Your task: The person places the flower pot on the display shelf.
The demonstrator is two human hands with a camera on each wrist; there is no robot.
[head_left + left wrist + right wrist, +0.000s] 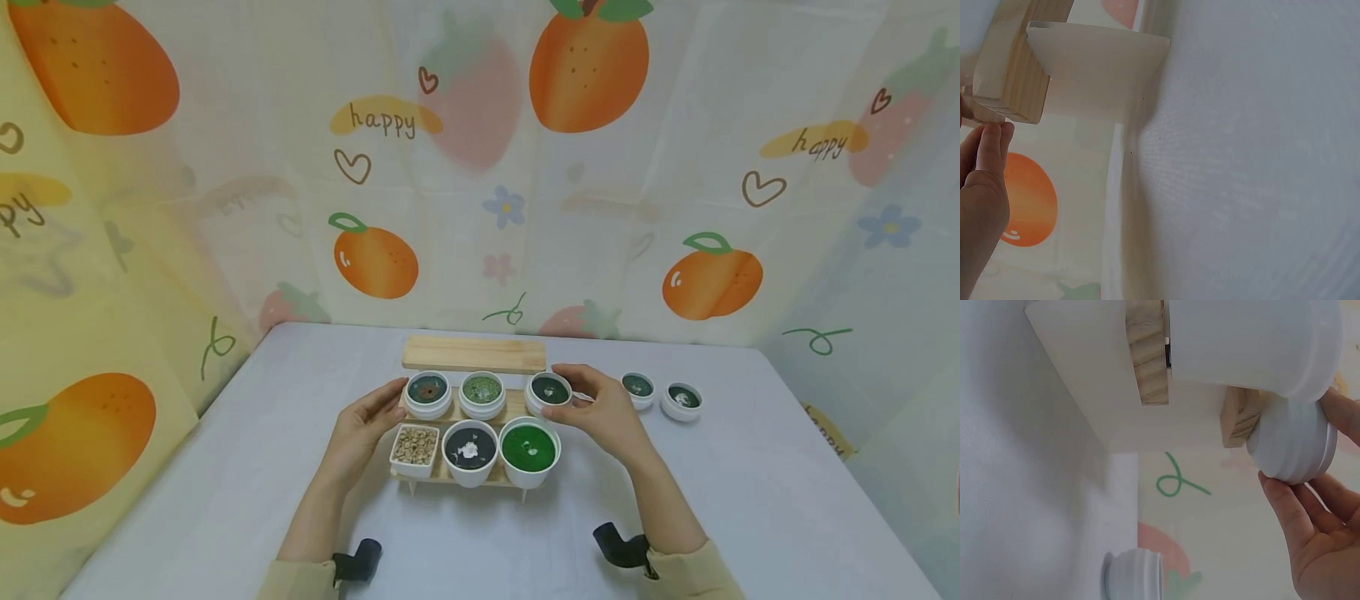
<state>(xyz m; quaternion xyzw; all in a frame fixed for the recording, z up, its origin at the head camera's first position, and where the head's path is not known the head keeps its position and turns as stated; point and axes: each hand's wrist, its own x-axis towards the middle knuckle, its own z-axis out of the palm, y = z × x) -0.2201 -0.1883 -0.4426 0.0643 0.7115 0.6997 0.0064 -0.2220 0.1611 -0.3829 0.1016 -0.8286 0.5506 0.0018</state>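
Observation:
A two-step wooden rack (450,409) with white supports carries several small white pots. My left hand (366,421) grips the left end of the rack's upper board (982,112), beside a pot with dark contents and a brown spot (427,396). My right hand (600,408) pinches a round white pot with dark green contents (550,392) at the upper step's right end; its ridged side (1288,440) shows in the right wrist view. Between these stands a speckled green pot (482,395). Along the lower step are a square beige-filled pot (416,450), a dark-filled pot (470,452) and a bright green one (530,452).
Two more white pots with dark green contents, one nearer the right hand (637,389) and one farther right (682,402), stand on the white-covered table (480,550). A flat wooden block (474,353) lies behind the rack. Fruit-printed cloth (465,250) hangs behind the table.

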